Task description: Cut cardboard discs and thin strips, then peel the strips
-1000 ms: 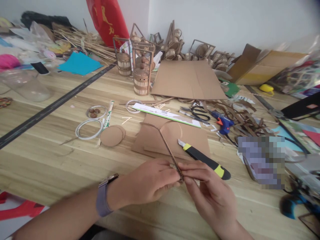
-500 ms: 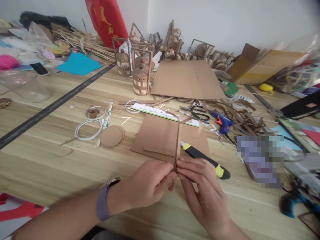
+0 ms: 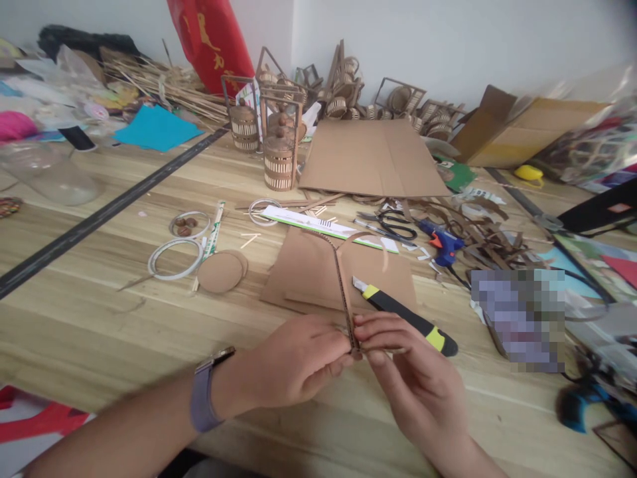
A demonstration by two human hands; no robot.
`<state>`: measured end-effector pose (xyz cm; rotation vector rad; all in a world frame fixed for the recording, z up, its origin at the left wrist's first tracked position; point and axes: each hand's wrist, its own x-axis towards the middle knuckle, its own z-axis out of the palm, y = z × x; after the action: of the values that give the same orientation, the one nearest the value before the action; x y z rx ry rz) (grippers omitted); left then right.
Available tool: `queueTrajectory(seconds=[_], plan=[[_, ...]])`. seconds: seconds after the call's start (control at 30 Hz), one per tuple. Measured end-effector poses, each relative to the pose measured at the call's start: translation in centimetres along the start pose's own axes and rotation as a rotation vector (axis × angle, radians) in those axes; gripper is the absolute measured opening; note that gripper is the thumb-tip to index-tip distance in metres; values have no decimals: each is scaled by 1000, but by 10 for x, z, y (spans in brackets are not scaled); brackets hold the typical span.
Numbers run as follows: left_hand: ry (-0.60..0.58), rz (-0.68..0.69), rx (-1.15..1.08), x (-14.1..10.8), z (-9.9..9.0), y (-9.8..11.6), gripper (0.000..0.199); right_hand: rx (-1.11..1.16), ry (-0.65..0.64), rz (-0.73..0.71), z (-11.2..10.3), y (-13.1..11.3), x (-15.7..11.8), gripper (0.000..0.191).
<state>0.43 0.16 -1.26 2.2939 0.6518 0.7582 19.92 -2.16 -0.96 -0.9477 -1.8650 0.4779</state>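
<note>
Between my two hands stands a narrow cardboard strip [image 3: 343,289], its corrugated edge toward me and its far end splitting into two curling layers. My left hand [image 3: 303,358], with a watch on the wrist, pinches the strip's near end from the left. From the right, the fingertips of my right hand [image 3: 413,378] press on that same end. A utility knife [image 3: 403,312] with its blade out lies just beyond my right hand. Beneath the strip is a flat cardboard sheet [image 3: 303,265], with a white and green paper strip [image 3: 318,222] across its far edge.
Cardboard discs [image 3: 219,271] and tape rolls [image 3: 176,259] lie to the left. Scissors [image 3: 398,226], a blue glue gun [image 3: 442,245] and brown strip scraps [image 3: 497,232] are on the right. Small woven baskets [image 3: 279,159] and a larger cardboard sheet [image 3: 373,156] stand farther back.
The strip's far end has swung left and its two layers spread wider apart. Both hands have shifted slightly toward me, and the right fingers have moved on the near end.
</note>
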Motion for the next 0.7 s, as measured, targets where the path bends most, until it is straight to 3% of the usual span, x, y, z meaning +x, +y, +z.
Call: queueTrajectory(seconds=[0.17, 0.3, 0.47, 0.57, 0.7], plan=[[23, -16, -4, 2, 1, -2, 33, 32, -23, 22, -2, 2, 0, 9], [52, -198, -144, 2, 4, 1, 32, -17, -13, 34, 1, 6, -4, 12], [18, -540, -543, 5, 5, 8, 25, -80, 38, 11, 8, 8, -7, 13], [77, -605, -635, 6, 10, 9, 22, -137, 45, -40, 13, 10, -8, 14], [157, -637, -581, 6, 17, 10, 23, -191, 41, -67, 18, 10, -10, 16]])
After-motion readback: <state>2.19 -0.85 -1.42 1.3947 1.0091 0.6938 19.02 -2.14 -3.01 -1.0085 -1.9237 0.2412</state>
